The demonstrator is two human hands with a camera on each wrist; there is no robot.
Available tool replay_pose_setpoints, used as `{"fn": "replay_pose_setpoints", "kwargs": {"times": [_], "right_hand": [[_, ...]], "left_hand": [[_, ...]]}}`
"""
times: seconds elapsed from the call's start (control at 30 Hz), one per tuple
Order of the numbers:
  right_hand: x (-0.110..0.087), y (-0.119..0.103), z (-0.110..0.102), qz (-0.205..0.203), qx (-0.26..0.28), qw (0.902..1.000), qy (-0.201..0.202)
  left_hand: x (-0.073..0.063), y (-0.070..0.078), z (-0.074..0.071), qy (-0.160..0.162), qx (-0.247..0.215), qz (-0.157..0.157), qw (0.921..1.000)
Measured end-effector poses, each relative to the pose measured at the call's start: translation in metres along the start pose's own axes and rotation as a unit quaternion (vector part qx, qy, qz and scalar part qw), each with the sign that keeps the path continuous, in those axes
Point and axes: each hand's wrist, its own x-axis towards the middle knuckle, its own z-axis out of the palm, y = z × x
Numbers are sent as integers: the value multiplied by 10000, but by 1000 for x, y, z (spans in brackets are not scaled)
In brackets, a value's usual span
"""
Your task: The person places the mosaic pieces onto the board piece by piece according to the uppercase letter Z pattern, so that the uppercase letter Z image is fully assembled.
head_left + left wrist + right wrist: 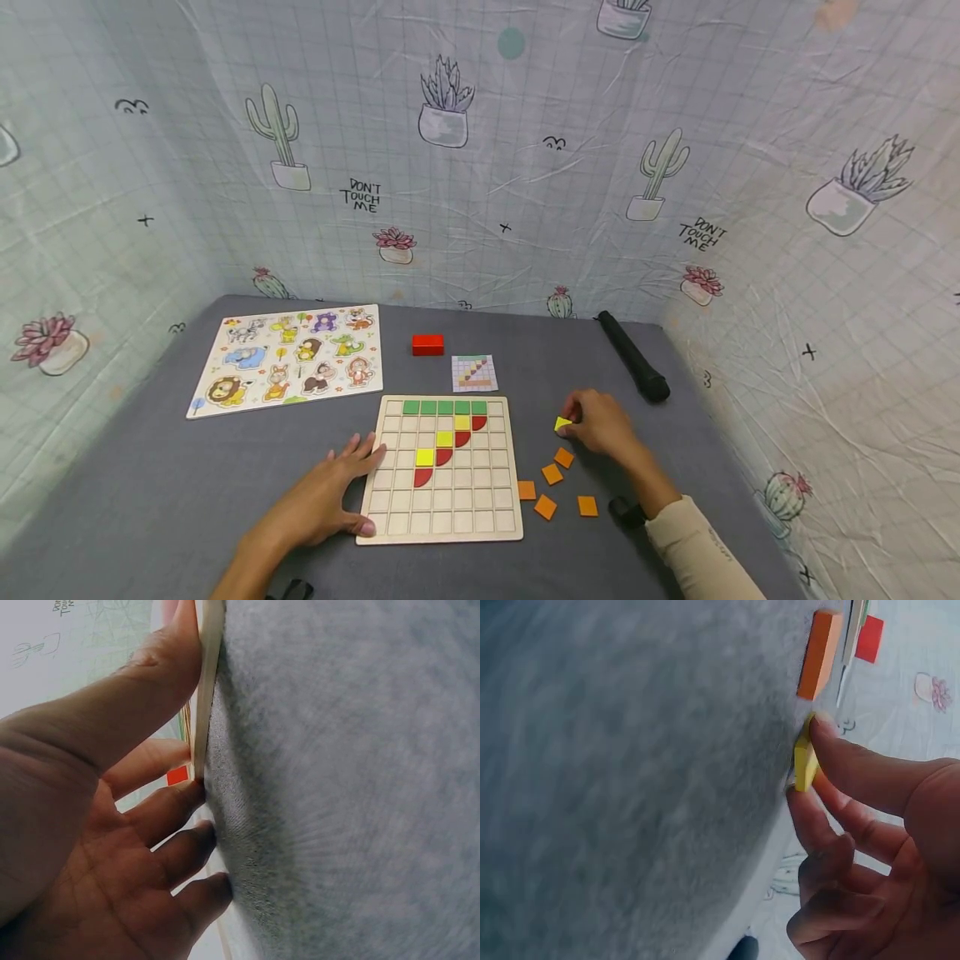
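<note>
Pinching: right hand (602, 425) on yellow tile (561, 423), partly covered by fingers, right of grid board (443, 523) | left hand (330, 490): fingers apart, touching board's left edge | small card (474, 380): print indistinct

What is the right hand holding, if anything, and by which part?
The right hand pinches a yellow tile by its opposite edges, near the tabletop.
</note>
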Motion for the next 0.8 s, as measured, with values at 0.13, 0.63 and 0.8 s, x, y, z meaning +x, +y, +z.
{"fn": "replay_pose_setpoints", "kwargs": {"times": [0.13,0.63,0.8], "right_hand": [[1,-8,3,-114,79,9999,0],[-13,-79,19,-1071,658,9913,-386],[-14,-104,29,-1429,885,9827,-771]], "left_hand": [[1,0,0,-32,9,-78,10000],[2,2,0,-48,-9,-162,9999],[1,1,1,-36,7,-114,9999]]}}
